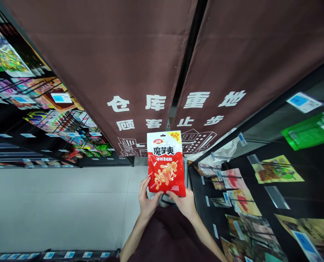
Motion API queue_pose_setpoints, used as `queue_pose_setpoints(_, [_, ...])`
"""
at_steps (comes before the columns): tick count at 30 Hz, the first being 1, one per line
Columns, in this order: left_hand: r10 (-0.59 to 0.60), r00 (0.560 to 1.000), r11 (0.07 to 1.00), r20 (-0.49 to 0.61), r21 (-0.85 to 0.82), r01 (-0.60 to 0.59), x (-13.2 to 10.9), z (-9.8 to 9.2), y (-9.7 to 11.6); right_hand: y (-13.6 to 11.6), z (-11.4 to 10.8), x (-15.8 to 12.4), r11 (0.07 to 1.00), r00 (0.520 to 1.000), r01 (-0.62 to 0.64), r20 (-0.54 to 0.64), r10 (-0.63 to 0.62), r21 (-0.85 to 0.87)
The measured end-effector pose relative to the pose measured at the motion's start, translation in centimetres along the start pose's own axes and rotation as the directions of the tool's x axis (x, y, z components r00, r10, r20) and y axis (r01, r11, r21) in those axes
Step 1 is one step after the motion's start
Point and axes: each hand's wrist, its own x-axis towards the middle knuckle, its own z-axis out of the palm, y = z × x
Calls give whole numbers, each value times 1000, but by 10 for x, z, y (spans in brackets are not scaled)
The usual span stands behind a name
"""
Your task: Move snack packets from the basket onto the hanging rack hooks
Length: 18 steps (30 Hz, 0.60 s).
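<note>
A red and white snack bag [166,163] is held upright in front of my body, its printed front facing me. My left hand [148,198] grips its lower left corner, with the thumb on the front and the other fingers at the edge and behind. At the lower right corner, my right hand [184,202] pinches the bag, its thumb along the bottom edge. The bag's top reaches over the lower part of a brown curtain [123,65] with white lettering.
Shelves of packaged snacks [50,120] stand at the left. On the right, a dark rack [265,189] carries hanging bags and price tags. Pale floor tiles [58,207] show at lower left, with a tagged shelf edge [59,254] below them.
</note>
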Motion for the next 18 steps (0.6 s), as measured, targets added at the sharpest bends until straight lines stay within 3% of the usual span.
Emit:
queue_pose_setpoints(5, [8, 999, 997, 48, 74, -12, 4, -1, -1, -6, 3, 0, 999, 1000, -29, -11, 29, -39])
queue_pose_setpoints(9, [-68, 977, 996, 201, 77, 54, 7, -2, 5, -4, 1, -1, 972, 985, 168, -13, -172, -167])
queue_pose_setpoints(15, [-62, 951, 997, 303, 63, 44, 8, -3, 10, -1, -6, -2, 886, 912, 408, 68, -403, -219])
queue_pose_setpoints(18, [-21, 949, 997, 315, 79, -4, 7, -2, 12, -8, -7, -4, 783, 821, 570, 117, -560, -249])
